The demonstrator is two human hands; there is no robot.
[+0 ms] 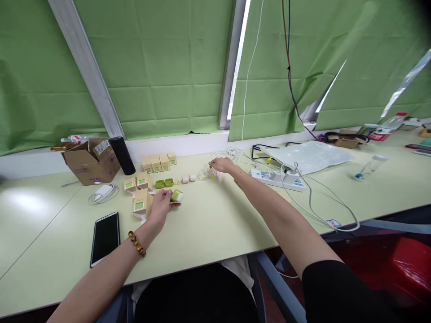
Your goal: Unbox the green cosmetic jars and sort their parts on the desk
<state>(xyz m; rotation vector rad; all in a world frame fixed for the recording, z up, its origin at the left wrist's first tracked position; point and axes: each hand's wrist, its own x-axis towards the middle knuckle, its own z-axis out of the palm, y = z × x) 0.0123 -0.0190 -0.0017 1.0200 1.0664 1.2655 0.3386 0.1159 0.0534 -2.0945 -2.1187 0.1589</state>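
Observation:
My left hand [160,208] is closed around a small green-and-white rounded container [177,195], tilted with its white end to the right. Part of a brown card or box shows under it. Farther right, my right hand [220,164] has its fingers pinched at a group of small clear plastic pieces [211,174] with yellow marks. Whether it has lifted one cannot be made out. Between the hands lie two green trays or lids [164,183] and two pale pink-white pieces [188,179]. Small tan boxes with green labels [139,205] stand beside my left hand.
More tan boxes [159,163] line the back. A black cylinder [122,155], an open cardboard box [91,161], a charger [103,193] and a phone [105,237] are at left. To the right are a power strip [278,180], loose cables and a plastic bag [308,155].

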